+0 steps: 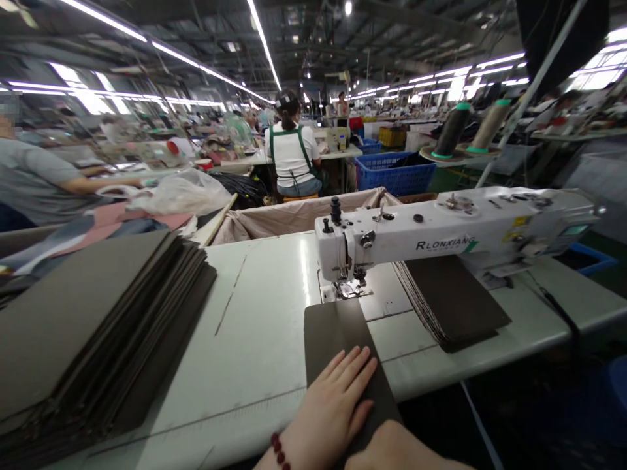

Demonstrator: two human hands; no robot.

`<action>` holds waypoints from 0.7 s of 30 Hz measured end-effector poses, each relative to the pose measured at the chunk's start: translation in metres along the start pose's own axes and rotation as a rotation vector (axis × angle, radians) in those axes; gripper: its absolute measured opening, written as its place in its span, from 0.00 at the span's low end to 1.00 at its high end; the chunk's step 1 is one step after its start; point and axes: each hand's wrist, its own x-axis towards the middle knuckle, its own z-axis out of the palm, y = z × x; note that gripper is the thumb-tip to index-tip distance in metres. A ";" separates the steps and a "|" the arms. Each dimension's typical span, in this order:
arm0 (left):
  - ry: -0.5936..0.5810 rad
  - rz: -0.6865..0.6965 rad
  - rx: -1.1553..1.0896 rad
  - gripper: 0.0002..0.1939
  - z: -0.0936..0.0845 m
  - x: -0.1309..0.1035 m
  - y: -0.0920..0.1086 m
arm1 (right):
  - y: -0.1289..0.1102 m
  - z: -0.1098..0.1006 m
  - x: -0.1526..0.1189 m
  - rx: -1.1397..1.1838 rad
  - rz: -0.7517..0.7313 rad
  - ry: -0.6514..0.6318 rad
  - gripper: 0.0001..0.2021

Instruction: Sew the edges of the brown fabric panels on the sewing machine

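Observation:
A flat dark grey-brown panel (333, 326) lies on the pale sewing table, its far end just short of the presser foot (350, 292) of a white sewing machine (392, 235). My left hand (337, 391), with a dark red bead bracelet at the wrist, rests flat on the panel with its fingers stretched forward. Beside it, at the bottom edge of the view, my right hand (392, 447) is bent at the panel's near right side. Its fingers look curled onto the panel, though their tips are cut off.
A tall stack of dark panels (98, 313) fills the table's left side. Another dark pile (455, 300) lies under the machine arm. Thread cones (453, 130) stand behind. Beyond the table are a cloth-lined bin (274, 219), a blue basket (394, 171) and a seated co-worker (292, 150).

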 end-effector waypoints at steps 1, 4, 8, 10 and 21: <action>0.000 -0.020 0.024 0.33 0.004 -0.008 -0.006 | 0.009 -0.005 0.003 0.013 0.012 -0.010 0.09; 0.045 -0.116 0.110 0.30 0.005 -0.038 -0.022 | 0.044 -0.030 0.020 0.029 0.139 -0.009 0.12; 0.073 -0.236 0.194 0.28 -0.007 -0.060 -0.032 | 0.088 -0.047 0.054 -0.158 0.292 -0.006 0.20; 0.055 -0.256 0.167 0.30 -0.013 -0.059 -0.034 | 0.101 -0.047 0.064 -0.222 0.312 -0.024 0.21; 0.205 -0.234 -0.061 0.18 -0.029 0.015 -0.066 | 0.115 -0.038 0.050 -0.155 0.291 0.052 0.18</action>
